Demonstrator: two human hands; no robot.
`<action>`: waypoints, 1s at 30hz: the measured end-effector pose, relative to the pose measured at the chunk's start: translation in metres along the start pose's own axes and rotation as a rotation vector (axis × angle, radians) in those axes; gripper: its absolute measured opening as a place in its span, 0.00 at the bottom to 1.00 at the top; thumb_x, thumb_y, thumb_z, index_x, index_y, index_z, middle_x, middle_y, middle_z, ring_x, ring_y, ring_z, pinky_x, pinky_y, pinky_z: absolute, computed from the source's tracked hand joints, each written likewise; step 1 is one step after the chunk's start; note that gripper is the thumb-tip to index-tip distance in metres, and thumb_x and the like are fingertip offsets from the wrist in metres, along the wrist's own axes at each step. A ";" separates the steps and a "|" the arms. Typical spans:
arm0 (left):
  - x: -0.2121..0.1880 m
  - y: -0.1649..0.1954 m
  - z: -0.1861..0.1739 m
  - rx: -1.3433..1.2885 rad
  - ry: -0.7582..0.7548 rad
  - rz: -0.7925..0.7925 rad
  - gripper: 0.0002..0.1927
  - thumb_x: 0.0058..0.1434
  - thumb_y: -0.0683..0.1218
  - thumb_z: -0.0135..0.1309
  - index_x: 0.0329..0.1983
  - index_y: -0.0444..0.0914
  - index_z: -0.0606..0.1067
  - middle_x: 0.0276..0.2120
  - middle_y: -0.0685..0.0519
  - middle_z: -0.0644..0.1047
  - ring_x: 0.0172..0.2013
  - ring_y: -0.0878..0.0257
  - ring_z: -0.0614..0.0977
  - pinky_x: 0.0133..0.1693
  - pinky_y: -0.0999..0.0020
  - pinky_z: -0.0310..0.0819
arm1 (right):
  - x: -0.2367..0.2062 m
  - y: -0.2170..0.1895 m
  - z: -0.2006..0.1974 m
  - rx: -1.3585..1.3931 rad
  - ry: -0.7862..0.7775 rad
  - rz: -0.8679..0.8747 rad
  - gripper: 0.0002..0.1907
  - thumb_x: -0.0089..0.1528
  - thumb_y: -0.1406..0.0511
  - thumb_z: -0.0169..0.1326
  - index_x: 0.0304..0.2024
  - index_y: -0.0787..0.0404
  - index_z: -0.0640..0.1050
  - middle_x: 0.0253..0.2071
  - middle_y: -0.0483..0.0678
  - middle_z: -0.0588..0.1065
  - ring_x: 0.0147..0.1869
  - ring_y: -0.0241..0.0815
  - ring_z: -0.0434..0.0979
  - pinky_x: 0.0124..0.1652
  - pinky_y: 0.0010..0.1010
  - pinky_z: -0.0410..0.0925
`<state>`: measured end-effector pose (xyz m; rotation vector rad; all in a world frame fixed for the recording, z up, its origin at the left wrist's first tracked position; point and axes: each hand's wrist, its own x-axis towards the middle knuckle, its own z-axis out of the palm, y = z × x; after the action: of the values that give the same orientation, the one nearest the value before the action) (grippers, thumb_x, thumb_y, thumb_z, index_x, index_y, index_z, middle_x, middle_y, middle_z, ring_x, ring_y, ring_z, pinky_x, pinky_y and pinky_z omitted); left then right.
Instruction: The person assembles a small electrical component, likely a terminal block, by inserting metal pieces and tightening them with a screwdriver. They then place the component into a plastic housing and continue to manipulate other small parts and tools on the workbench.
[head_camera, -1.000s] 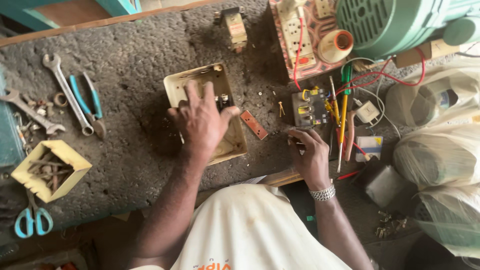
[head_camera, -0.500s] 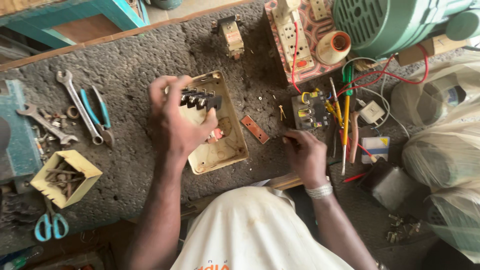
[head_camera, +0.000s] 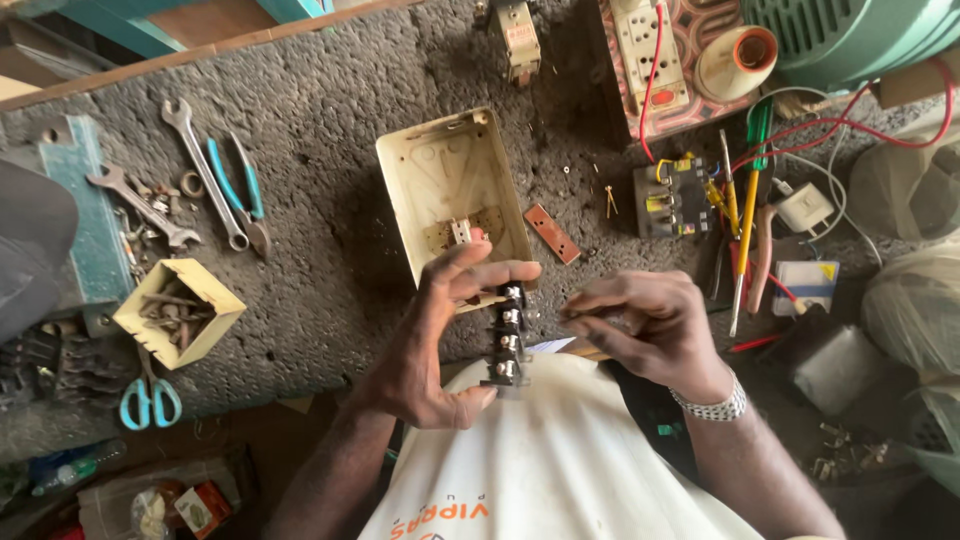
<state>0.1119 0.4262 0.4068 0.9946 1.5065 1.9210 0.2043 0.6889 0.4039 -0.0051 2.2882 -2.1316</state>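
My left hand (head_camera: 430, 340) grips a black terminal block (head_camera: 505, 340) with several metal screw terminals, held upright close to my body. My right hand (head_camera: 655, 330) is beside it, fingers pinched on a thin tool or small part whose tip points toward the block; I cannot tell what it is. Just beyond the hands lies an open cream plastic switch box (head_camera: 450, 195), with a small metal piece and a red part inside near its lower end. A metal watch band sits on my right wrist.
Wrenches (head_camera: 200, 160), blue-handled pliers (head_camera: 240, 190) and a small yellow box of screws (head_camera: 175, 310) lie left. Scissors (head_camera: 150, 395) rest at the bench edge. A brown strip (head_camera: 552, 233), a circuit part (head_camera: 670, 195), screwdrivers (head_camera: 745, 230), a socket board (head_camera: 655, 50) and a green motor (head_camera: 860, 35) are right.
My left hand has lifted the black terminal block out of the cream box and brought it toward my body. My right hand left the bench and moved in beside it.
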 end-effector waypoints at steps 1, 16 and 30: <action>-0.001 -0.001 0.001 0.038 -0.009 0.030 0.60 0.45 0.37 0.60 0.80 0.43 0.43 0.68 0.34 0.68 0.63 0.52 0.78 0.64 0.50 0.77 | 0.005 -0.004 0.003 -0.060 -0.029 -0.019 0.07 0.58 0.76 0.61 0.39 0.66 0.83 0.41 0.49 0.84 0.42 0.35 0.87 0.39 0.23 0.80; -0.010 -0.007 0.017 0.234 0.017 0.099 0.64 0.52 0.38 0.68 0.82 0.45 0.38 0.66 0.40 0.68 0.54 0.58 0.78 0.58 0.60 0.78 | 0.022 -0.021 0.020 -0.509 -0.120 -0.139 0.07 0.54 0.71 0.65 0.36 0.63 0.83 0.37 0.48 0.81 0.37 0.43 0.85 0.36 0.31 0.77; -0.014 -0.025 0.028 0.194 0.073 0.137 0.65 0.49 0.37 0.66 0.81 0.49 0.38 0.65 0.39 0.67 0.59 0.54 0.75 0.63 0.55 0.72 | 0.022 -0.016 0.018 -0.564 -0.125 -0.089 0.06 0.56 0.69 0.63 0.36 0.62 0.81 0.34 0.49 0.80 0.35 0.47 0.82 0.36 0.34 0.75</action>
<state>0.1417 0.4389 0.3825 1.1497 1.7337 1.9509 0.1821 0.6698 0.4179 -0.2401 2.7570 -1.3937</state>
